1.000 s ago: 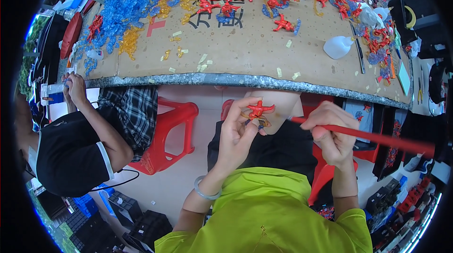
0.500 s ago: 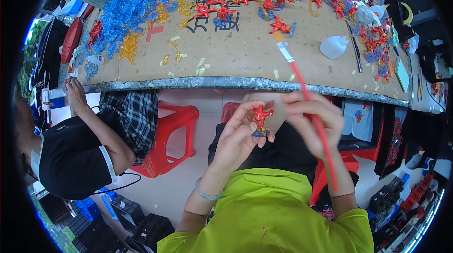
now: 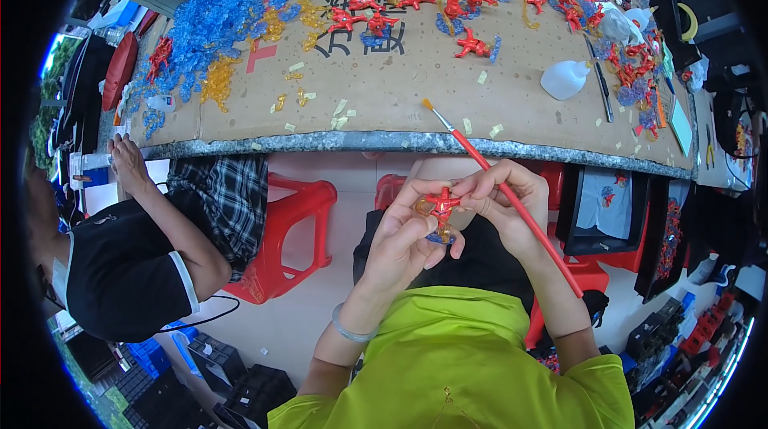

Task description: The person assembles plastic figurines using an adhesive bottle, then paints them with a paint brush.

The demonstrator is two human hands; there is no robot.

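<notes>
The left hand pinches a small glossy red plastic figure between thumb and fingers, holding it up in front of the lap. Translucent blue pieces show at its lower end. The right hand meets it from the other side, thumb and forefinger drawn together at one of its limbs; whether they grip the limb or only touch it, I cannot tell. A slim red-handled paintbrush is tucked across the same right hand, bristles pointing away toward the table.

To handle the figure well, the left hand should probably stay the steady one, gripping the body rather than the thin limbs, while the right fingertips work lightly – pressure on an outstretched limb could twist it. The brush is best kept angled outward, as it is, so the bristles do not brush the figure.

Beyond the hands, a translucent white plastic bottle stands on the table; its contents are unclear. Under the table's right edge, a black rectangular tray holds a white sheet with a few red-and-blue pieces on it. Beside that, a narrow black bin holds many small red and blue pieces – too small to tell apart.
</notes>
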